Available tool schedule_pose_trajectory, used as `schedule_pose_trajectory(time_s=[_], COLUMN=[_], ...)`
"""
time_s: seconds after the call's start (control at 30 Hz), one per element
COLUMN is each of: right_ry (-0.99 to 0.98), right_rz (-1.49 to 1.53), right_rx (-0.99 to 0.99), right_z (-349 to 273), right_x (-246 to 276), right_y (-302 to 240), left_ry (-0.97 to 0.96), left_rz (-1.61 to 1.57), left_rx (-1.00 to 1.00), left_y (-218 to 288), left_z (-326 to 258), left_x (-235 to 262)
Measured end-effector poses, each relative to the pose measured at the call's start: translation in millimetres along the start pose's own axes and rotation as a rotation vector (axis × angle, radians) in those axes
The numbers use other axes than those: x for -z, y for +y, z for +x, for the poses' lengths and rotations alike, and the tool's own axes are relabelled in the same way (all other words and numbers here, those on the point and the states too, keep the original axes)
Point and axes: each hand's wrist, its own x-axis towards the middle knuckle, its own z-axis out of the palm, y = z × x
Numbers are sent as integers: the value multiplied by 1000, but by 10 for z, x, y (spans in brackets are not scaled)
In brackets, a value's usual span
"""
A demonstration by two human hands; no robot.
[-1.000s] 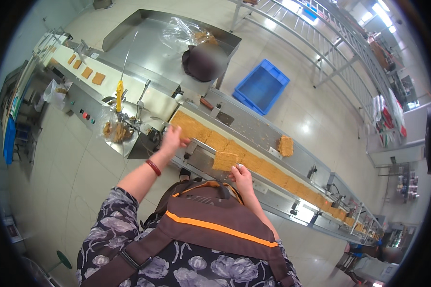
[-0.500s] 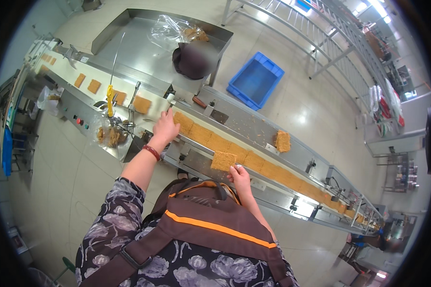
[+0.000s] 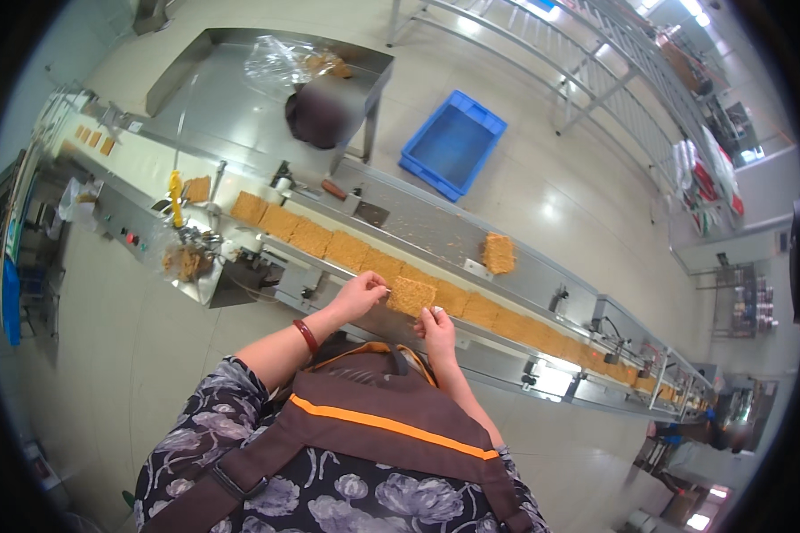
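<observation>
A flat, square, golden-brown snack slab (image 3: 412, 296) with a rough, crumbly surface is held up over the near edge of the conveyor (image 3: 227, 233). My right hand (image 3: 436, 336) pinches its lower right corner between thumb and fingers. At the slab's left edge, my left hand (image 3: 361, 296) is closed, its thumb and forefinger gripping there. Beneath and beyond it, a row of similar slabs (image 3: 348, 250) lies edge to edge along the belt, running down toward the right.
Several slabs are stacked (image 3: 499, 253) on the far steel ledge, near scattered crumbs. A tool with a brown handle (image 3: 333, 189) lies farther left. Beyond are a blue crate (image 3: 454, 145) on the floor and a steel table (image 3: 231, 84). A yellow-handled fixture (image 3: 176, 197) stands at the belt's left.
My left hand has left the belt's row and come right to the held slab. Slabs at the left have moved along the belt toward the row. The view has shifted slightly.
</observation>
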Motion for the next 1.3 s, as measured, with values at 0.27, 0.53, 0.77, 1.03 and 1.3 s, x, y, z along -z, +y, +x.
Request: schedule_pose_trajectory(time_s=[0.27, 0.53, 0.77, 1.03, 1.3], right_ry=[207, 386, 446, 355, 138], right_rz=[148, 335, 418, 369, 157], right_rx=[-78, -152, -145, -93, -44], right_z=[-225, -621, -740, -479, -263], right_x=[900, 1700, 1983, 1766, 1015], right_y=[208, 368, 491, 378, 111], left_ry=[-9, -85, -201, 98, 500], left_rz=[455, 1193, 1130, 644, 43], left_rx=[-342, -254, -184, -553, -475], left_y=[523, 1292, 1554, 1079, 320], left_z=[1192, 1939, 1801, 1409, 732], left_x=[-732, -1890, -2221, -2007, -720])
